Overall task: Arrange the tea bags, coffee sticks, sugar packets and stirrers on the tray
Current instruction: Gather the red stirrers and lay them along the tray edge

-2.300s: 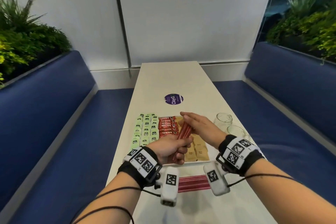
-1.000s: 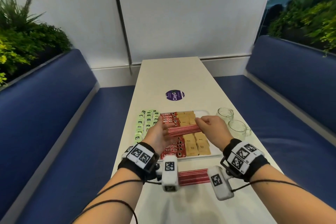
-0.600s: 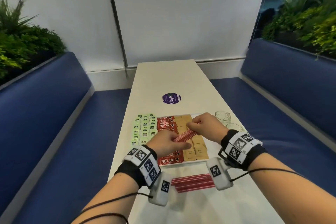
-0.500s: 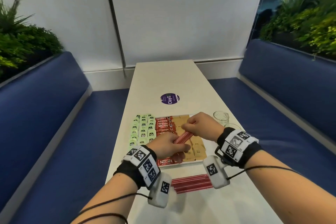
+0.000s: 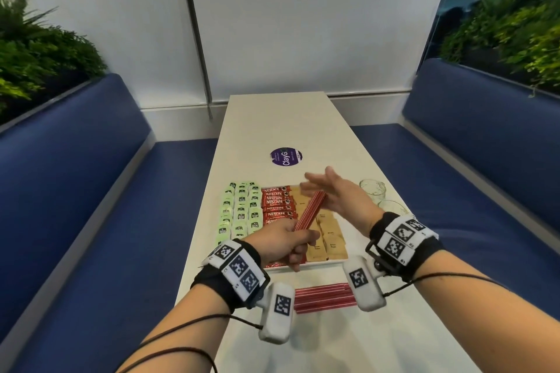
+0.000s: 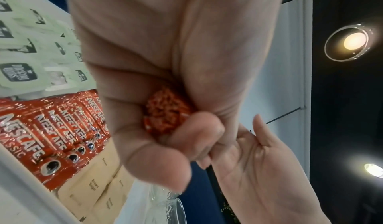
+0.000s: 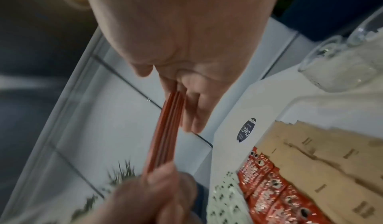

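Observation:
My left hand (image 5: 298, 247) grips the near end of a bundle of red stirrers (image 5: 309, 212), held slantwise above the white tray (image 5: 321, 263). In the left wrist view the bundle's end (image 6: 165, 112) shows inside my fist. My right hand (image 5: 321, 188) is open, its straight fingers (image 7: 196, 112) lying flat against the far end of the stirrers (image 7: 165, 137). Below lie rows of green tea bags (image 5: 239, 209), red coffee sticks (image 5: 277, 203) and brown sugar packets (image 5: 327, 230). A second pile of red stirrers (image 5: 324, 297) lies on the table in front of the tray.
Two empty glasses (image 5: 372, 189) stand just right of the tray. A purple round sticker (image 5: 286, 157) sits farther up the narrow white table (image 5: 278, 118). Blue benches (image 5: 75, 160) run along both sides, with plants behind them.
My right hand has let go of the bundle's far end and opened flat against it. The left hand still grips the near end, and the bundle now points away from me.

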The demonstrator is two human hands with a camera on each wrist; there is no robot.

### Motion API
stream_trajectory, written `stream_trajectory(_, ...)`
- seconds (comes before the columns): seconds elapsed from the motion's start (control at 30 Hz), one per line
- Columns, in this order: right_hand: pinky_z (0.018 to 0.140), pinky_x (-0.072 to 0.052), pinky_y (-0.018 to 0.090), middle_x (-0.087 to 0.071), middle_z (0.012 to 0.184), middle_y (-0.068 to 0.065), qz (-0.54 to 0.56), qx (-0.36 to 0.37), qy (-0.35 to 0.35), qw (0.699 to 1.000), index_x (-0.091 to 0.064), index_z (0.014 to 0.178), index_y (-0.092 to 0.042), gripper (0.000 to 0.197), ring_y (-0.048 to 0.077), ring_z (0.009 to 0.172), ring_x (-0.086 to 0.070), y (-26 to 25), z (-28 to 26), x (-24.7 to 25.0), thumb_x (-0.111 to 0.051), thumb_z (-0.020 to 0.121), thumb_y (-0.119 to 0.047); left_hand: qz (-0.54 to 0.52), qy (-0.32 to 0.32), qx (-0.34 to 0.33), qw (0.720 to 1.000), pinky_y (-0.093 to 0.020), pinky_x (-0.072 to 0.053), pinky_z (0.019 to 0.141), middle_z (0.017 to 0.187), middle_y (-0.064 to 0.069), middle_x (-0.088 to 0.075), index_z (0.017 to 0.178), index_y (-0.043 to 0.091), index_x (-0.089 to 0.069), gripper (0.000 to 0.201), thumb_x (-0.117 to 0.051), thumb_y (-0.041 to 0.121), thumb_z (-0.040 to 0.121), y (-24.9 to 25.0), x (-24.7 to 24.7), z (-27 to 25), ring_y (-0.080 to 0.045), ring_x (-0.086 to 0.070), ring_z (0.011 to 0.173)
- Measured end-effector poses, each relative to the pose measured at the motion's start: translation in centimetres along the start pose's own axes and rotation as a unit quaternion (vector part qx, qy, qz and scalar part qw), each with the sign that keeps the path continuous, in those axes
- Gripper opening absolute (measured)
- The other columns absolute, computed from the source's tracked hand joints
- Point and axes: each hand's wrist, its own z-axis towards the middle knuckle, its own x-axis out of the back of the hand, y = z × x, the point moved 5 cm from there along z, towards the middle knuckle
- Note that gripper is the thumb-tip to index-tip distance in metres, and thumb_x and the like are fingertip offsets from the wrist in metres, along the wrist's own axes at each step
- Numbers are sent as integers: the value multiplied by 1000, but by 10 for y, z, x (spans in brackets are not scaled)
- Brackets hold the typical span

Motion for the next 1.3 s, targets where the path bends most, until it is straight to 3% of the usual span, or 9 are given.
stream_trajectory(0.07, 106, -42, 34, -59, 135, 2, 6, 13, 24, 1000, -48, 140, -15, 62, 11, 122, -57, -4, 1, 6, -21, 99, -53, -9, 1, -2, 1000, -27, -50, 51, 56, 3, -42, 82, 12, -53, 19, -57, 20, 98, 2, -1, 0, -11, -43, 45)
stream_trajectory(0.2, 94, -52, 33, -65, 127, 3, -39, -31, -64, 997, -53, 135, -16, 59, 17, 114, -63, -2, -6, -8, -21, 100, -51, -9, -9, 7, 1000, -26, -51, 50, 55, 3, -44, 80, 12, -54, 20, -58, 18, 98, 3, -6, 0, -11, -45, 44)
stream_trajectory(0.33, 102, -42, 30, -53, 140, -6, -101, 2, -50, 994, -43, 144, -23, 60, 9, 125, -52, -4, -12, -11, -17, 99, -54, -19, -11, 6, 1000, -26, -51, 50, 55, 3, -43, 81, 10, -54, 19, -57, 17, 98, 2, -10, 1, -11, -45, 44)
stream_trajectory(0.43, 111, -34, 31, -36, 153, -9, -118, -7, -76, 990, -27, 151, -31, 64, 9, 137, -39, 5, -14, -17, -39, 94, -56, -46, 12, 4, 999, -28, -52, 50, 56, 2, -43, 88, 8, -53, 14, -58, 18, 97, -1, -9, 0, -12, -44, 45)
stream_trajectory(0.53, 111, -31, 28, -27, 157, -12, -120, 18, -37, 992, -9, 154, -35, 93, 6, 140, -32, 6, -19, -15, -67, 83, -48, -129, 104, -18, 986, -27, -52, 48, 56, 1, -43, 93, 5, -54, 15, -57, 19, 98, -2, 1, -3, -12, -44, 44)
stream_trajectory(0.63, 112, -30, 27, -28, 155, -17, -154, 38, -87, 984, -7, 152, -45, 119, 0, 139, -31, 22, -29, -31, -87, 63, -46, -228, 185, -29, 955, -23, -46, 42, 53, 2, -43, 88, 6, -57, 17, -57, 21, 98, -1, 9, -4, -10, -42, 42)
stream_trajectory(0.87, 98, -49, 25, -61, 116, -14, -175, 88, -91, 976, -21, 138, -59, 108, 4, 102, -64, 18, -35, -45, -91, 60, -32, -392, 192, -5, 900, -15, -39, 35, 51, 5, -38, 84, 5, -64, 23, -57, 22, 98, 6, 13, -1, -4, -37, 38)
stream_trajectory(1.13, 85, -53, 21, -53, 124, -14, -182, 99, -60, 976, -23, 147, -43, 109, 2, 79, -61, 16, -32, -51, -90, 62, -29, -427, 176, 13, 887, -13, -37, 35, 54, 4, -35, 87, 4, -63, 21, -57, 21, 98, 5, 13, 2, -4, -36, 38)
stream_trajectory(1.3, 76, -48, 13, -54, 110, -14, -180, 78, -59, 979, -20, 152, -35, 114, -1, 70, -55, 20, -28, -52, -90, 62, -28, -427, 178, 19, 887, -14, -33, 32, 51, 4, -33, 85, 5, -62, 22, -55, 21, 99, 1, 13, 6, -4, -34, 36)
